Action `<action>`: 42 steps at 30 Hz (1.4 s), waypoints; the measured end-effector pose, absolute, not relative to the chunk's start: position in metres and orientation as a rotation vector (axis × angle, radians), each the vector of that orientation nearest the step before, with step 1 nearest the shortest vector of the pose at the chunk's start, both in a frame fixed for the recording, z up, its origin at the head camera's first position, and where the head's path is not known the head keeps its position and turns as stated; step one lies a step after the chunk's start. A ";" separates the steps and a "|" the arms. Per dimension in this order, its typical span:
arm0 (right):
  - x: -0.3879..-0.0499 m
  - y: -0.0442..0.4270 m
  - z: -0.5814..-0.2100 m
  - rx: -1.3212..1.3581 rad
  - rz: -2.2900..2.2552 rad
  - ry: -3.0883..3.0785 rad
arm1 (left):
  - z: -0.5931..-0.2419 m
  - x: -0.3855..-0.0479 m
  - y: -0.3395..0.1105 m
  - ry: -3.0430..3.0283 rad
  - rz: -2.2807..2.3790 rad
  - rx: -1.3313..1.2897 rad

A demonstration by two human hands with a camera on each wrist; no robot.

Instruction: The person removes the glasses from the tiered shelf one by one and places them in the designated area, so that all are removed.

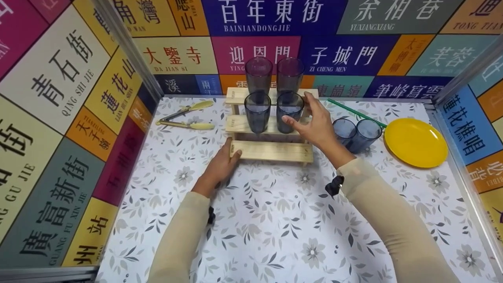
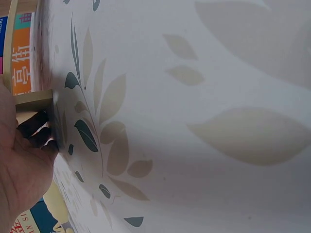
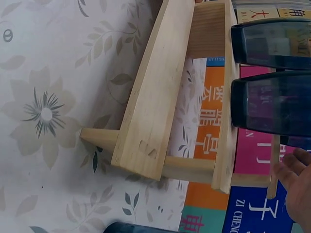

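A three-tier wooden rack (image 1: 271, 151) stands at the back of the table. Two dark drinking glasses (image 1: 257, 113) are on its middle shelf, and two purplish-looking glasses (image 1: 258, 75) are on the top one. My left hand (image 1: 222, 163) grips the left end of the bottom shelf, thumb on top; in the left wrist view its fingers (image 2: 36, 130) curl beside the wood. At the rack's right side, my right hand (image 1: 320, 124) has thumb and fingers spread apart. Its fingers touch the top shelf's end, while the thumb overlaps the right middle glass; whether it touches is unclear.
Two more glasses (image 1: 366, 135) stand right of the rack, partly behind my right forearm. Further right lies a yellow plate (image 1: 416, 142), with a thin green stick (image 1: 353, 112) behind the glasses. Yellow-tipped tongs (image 1: 184, 118) lie at left. Printed panels (image 1: 255, 51) enclose the table.
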State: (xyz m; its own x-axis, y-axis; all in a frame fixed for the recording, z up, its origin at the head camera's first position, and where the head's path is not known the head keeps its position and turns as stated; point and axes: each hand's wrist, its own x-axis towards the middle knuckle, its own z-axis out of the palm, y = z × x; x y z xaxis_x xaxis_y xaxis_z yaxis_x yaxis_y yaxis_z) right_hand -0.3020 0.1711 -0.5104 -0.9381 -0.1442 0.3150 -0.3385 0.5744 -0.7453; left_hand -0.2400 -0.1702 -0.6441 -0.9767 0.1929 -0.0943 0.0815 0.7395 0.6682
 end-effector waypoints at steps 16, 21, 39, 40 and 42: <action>-0.309 0.148 -0.507 0.340 1.248 -2.567 | -0.647 -0.240 -0.170 2.804 1.078 0.232; -0.308 0.144 -0.505 0.326 1.236 -2.561 | -0.646 -0.240 -0.170 2.796 1.085 0.230; -0.307 0.137 -0.505 0.293 1.225 -2.502 | -0.647 -0.239 -0.171 2.810 1.078 0.245; -0.306 0.137 -0.505 0.292 1.228 -2.499 | -0.647 -0.239 -0.171 2.812 1.082 0.249; -0.306 0.137 -0.505 0.292 1.232 -2.491 | -0.647 -0.240 -0.171 2.817 1.086 0.252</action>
State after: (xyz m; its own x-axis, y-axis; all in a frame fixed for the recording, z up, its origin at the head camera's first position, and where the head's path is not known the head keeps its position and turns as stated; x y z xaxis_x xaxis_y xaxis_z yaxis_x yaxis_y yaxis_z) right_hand -0.3060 0.1371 -0.5046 -0.9191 -0.0303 0.3928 -0.3306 0.6016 -0.7272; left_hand -0.2397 -0.1712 -0.6469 -0.9799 0.1944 -0.0443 0.1144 0.7302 0.6736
